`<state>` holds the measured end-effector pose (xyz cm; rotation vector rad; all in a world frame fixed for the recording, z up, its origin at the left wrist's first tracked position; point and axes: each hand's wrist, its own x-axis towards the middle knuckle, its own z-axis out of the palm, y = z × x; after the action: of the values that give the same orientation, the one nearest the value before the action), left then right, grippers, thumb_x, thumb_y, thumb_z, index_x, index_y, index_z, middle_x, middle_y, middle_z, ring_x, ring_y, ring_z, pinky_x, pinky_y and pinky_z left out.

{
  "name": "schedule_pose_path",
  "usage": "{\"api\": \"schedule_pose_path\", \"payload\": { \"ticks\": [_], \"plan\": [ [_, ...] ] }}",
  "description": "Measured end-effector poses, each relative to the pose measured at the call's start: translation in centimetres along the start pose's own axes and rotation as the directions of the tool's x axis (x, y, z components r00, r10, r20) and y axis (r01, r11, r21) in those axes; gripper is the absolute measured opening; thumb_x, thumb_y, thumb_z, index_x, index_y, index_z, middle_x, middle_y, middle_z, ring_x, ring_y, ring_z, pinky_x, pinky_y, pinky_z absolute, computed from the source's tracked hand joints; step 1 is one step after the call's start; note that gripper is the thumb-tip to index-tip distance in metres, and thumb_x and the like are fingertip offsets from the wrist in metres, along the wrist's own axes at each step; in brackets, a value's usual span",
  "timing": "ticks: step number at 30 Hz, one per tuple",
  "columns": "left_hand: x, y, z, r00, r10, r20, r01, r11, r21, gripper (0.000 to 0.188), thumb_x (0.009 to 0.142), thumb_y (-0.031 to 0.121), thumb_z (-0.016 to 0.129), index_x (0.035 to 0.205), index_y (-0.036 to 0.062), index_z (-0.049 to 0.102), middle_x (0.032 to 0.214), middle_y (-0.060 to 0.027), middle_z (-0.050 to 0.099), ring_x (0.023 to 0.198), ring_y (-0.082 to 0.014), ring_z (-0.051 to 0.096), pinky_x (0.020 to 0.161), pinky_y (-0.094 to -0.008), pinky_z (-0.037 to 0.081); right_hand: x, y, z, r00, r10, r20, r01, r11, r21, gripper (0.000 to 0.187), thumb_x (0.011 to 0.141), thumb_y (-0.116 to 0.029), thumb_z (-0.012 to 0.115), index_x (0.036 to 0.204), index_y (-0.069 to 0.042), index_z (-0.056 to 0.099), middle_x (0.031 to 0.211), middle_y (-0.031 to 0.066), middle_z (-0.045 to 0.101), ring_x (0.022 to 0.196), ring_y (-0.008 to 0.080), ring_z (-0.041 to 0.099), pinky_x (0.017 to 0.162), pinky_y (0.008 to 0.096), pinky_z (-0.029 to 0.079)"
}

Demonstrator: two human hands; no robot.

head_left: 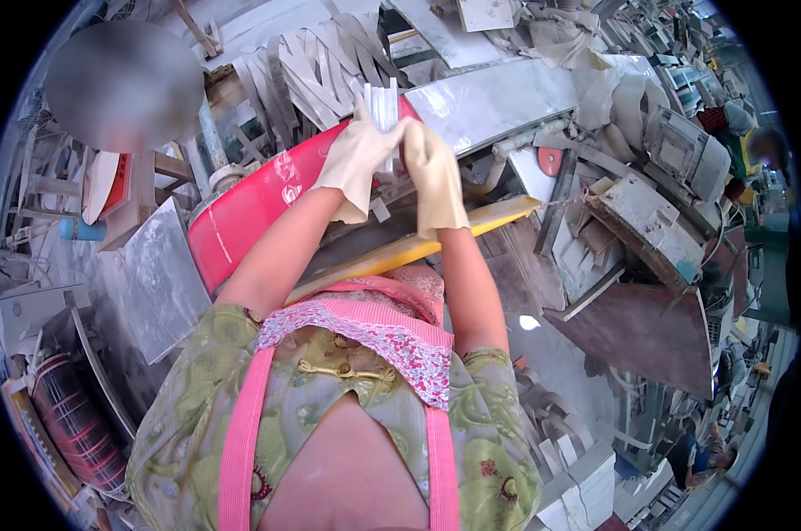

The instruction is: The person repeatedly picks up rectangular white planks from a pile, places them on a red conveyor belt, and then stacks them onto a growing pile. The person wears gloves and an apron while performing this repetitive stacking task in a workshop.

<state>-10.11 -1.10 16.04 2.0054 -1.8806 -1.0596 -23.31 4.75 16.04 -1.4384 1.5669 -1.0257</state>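
Note:
My left hand [358, 152], in a cream rubber glove, is closed round a small bundle of pale, straight-edged strips [383, 104]; their material I cannot make out. My right hand [431, 166], gloved alike, is bent with its fingers curled in against the bundle's right side. The strips stand up between the two gloves, and their lower part shows just under the fingers. Beneath my arms lies a long red panel [261, 205] with white dust and smears on it. A yellow bar [418, 248] crosses between the red panel and my apron [365, 332].
Many loose grey-white strips [316, 71] hang in a heap beyond the red panel. A pale flat board [493, 102] extends to the right. Dusty machine parts [648, 221] crowd the right side. A grey sheet [161, 274] leans at left. Other people [741, 146] are at far right.

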Motion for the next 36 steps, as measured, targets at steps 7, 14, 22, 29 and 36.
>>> {"api": "schedule_pose_path", "payload": {
  "ticks": [7,14,22,29,36],
  "plan": [
    [0.0,0.3,2.0,0.995,-0.016,-0.096,0.013,1.000,-0.026,0.103,0.085,0.055,0.062,0.157,-0.0027,0.016,0.136,-0.0335,0.055,0.123,-0.0443,0.058,0.102,-0.0472,0.048,4.3,10.2,-1.8,0.955,-0.288,-0.065,0.067,0.426,-0.902,0.082,0.094,-0.055,0.056,0.149,0.002,0.040,0.152,0.0292,0.039,0.144,0.0428,0.033,0.120,0.0566,0.018],
    [-0.5,0.5,1.6,0.990,0.053,-0.134,-0.071,0.989,-0.132,0.095,0.085,0.057,0.062,0.154,0.0023,0.027,0.138,-0.0333,0.053,0.122,-0.0489,0.056,0.103,-0.0510,0.046,6.0,6.5,-4.2,0.995,-0.085,-0.044,0.037,0.768,-0.639,0.039,0.103,-0.032,0.048,0.112,0.003,0.061,0.100,0.0296,0.066,0.098,0.0429,0.064,0.082,0.0506,0.052],
    [1.2,0.8,1.9,0.946,0.096,-0.309,-0.124,0.990,-0.073,0.105,0.079,0.059,0.069,0.150,-0.0093,0.032,0.137,-0.0332,0.054,0.128,-0.0434,0.054,0.108,-0.0440,0.044,0.1,1.7,1.5,0.973,-0.047,-0.227,0.093,0.975,0.199,0.042,0.105,-0.031,0.038,0.108,0.003,0.062,0.102,0.0279,0.065,0.099,0.0449,0.061,0.089,0.0451,0.046],
    [1.0,1.0,2.2,0.954,0.059,-0.295,-0.101,0.987,-0.129,0.107,0.076,0.047,0.075,0.154,-0.0057,0.024,0.146,-0.0321,0.047,0.136,-0.0430,0.046,0.114,-0.0437,0.039,3.9,7.3,-3.5,0.941,-0.333,-0.053,0.207,0.695,-0.688,0.053,0.095,-0.045,0.056,0.131,-0.006,0.060,0.134,0.0232,0.058,0.139,0.0397,0.042,0.121,0.0537,0.018],
    [1.0,0.7,2.1,0.947,0.077,-0.313,-0.122,0.984,-0.126,0.106,0.077,0.046,0.075,0.153,-0.0073,0.024,0.145,-0.0337,0.046,0.137,-0.0438,0.045,0.115,-0.0440,0.038,7.3,11.4,-6.4,0.988,-0.145,-0.046,0.012,0.374,-0.927,0.077,0.093,-0.053,0.056,0.154,-0.009,0.038,0.157,0.0239,0.036,0.144,0.0466,0.032,0.121,0.0533,0.017]
  ]
}}
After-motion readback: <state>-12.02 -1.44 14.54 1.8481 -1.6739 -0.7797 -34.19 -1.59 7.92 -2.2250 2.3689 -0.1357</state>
